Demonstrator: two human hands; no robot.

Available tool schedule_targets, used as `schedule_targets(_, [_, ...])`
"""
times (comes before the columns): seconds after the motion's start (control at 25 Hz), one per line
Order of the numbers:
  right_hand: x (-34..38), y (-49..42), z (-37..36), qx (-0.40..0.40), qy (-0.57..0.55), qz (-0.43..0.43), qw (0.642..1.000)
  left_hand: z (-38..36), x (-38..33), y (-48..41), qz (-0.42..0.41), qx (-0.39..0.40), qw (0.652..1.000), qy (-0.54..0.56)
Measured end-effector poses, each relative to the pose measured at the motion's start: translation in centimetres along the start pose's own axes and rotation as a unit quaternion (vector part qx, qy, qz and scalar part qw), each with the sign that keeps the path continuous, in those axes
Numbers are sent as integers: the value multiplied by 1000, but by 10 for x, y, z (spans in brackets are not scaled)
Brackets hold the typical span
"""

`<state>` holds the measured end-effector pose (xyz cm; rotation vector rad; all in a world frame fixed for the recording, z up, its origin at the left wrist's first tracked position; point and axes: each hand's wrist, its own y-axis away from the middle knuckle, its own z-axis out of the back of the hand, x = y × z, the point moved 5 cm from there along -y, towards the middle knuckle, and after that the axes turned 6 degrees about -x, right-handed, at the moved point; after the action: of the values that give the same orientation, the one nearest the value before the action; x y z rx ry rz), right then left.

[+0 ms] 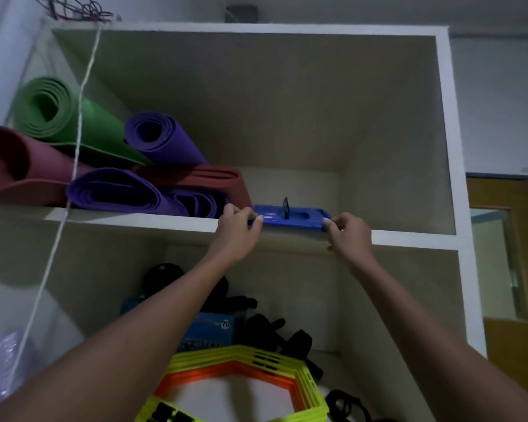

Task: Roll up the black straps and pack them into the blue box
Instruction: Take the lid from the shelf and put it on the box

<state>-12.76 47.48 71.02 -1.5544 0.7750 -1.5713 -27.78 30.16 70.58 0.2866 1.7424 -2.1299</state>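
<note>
Overhead, left hand, right hand holding blue box, carton marked "70"

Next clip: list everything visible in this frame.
shelf unit: one, white, fills the view
rolled mats: at least five; green, purple, maroon; upper shelf, left
blue box: one, upper shelf front edge
hexagon frames: a stack, yellow-green with one orange, lower shelf front
blue carton: one, lower shelf, behind the frames
black gear: several pieces, lower shelf, too dark to identify
cord: one, white, hanging at left
door: one, wooden, far right
left hand: grips the box's left end
right hand: grips the box's right end
</note>
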Motion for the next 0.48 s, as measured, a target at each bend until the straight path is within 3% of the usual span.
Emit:
schedule_targets(0.12, [-12,26,-2,-40,-142,-68,987,9,4,13,29,-44,997,51])
schedule_targets(0.24, [-29,60,-6,-39,-261,-172,949,9,19,28,47,-11,995,84])
schedule_targets(0.48, [-57,141,-5,42,-367,-197,908,32,57,53,60,14,991,117])
